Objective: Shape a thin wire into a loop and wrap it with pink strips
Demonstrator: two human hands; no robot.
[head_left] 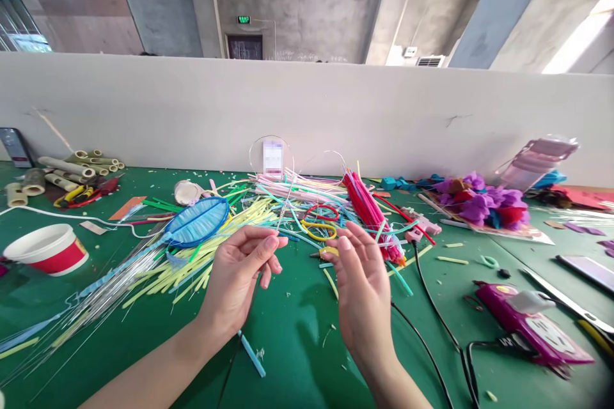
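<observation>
The left hand (240, 273) has a narrow grip, thumb and fingertips pinched on a thin wire (286, 199). The wire rises from this grip, leaning slightly away, and seems to run into a rounded loop above it. Just right of the grip, the right hand (363, 281) is raised with its fingers bent, thumb near the index finger; I cannot tell whether it holds anything. A yellow piece with a dark tip (329, 252) shows beside those fingers.

The work looks to be at an early stage: the curve appears formed, but the wire looks bare, with no coloured material on it that I can make out. By contrast, a blue leaf-shaped piece (197, 223), left of the grip, has its outline filled in and looks largely made up.

Much material lies loose on the green surface (288, 339): yellow strips (254, 214) just beyond and left of the grip, straight silver wires (127, 268) farther left, and a pink-red bundle (367, 209) beyond the right hand.
</observation>
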